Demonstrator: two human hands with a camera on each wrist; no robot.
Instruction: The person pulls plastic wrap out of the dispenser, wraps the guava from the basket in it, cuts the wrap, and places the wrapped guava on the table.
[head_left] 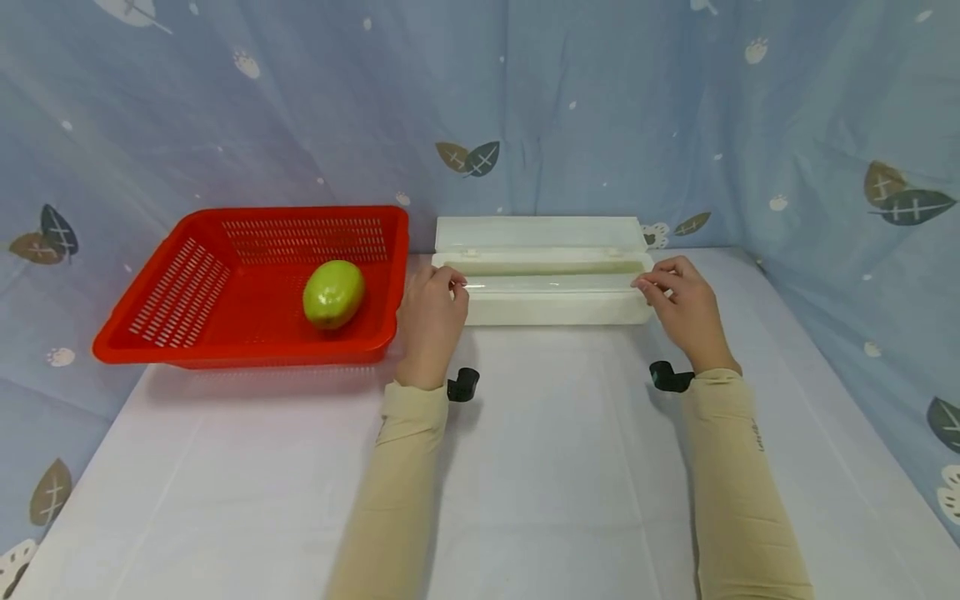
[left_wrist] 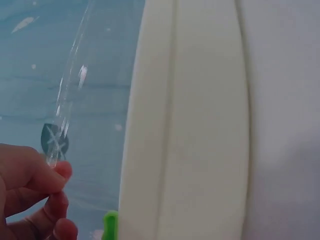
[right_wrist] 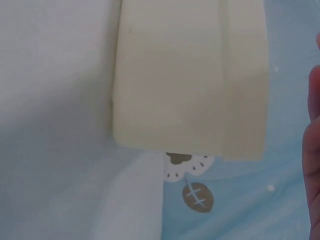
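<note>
A long white cling film dispenser (head_left: pixel 551 311) lies on the table with its lid (head_left: pixel 536 233) raised at the back. Clear plastic film (left_wrist: pixel 82 75) is drawn up from it, its edge bunched into a shiny strand. My left hand (head_left: pixel 435 321) pinches the film's left end between thumb and forefinger, just above the dispenser's left end. At the opposite end, my right hand (head_left: pixel 684 308) pinches the film's right corner. In the right wrist view only a few fingers (right_wrist: pixel 312 150) show at the edge, and the film itself is out of sight there.
To the left stands a red plastic basket (head_left: pixel 187 350) with slotted sides, holding a shiny green fruit (head_left: pixel 333 294). A small green part (left_wrist: pixel 110 225) sticks out at the dispenser's edge. Behind the white-covered table (head_left: pixel 555 467) hangs a blue leaf-patterned cloth (head_left: pixel 570 100).
</note>
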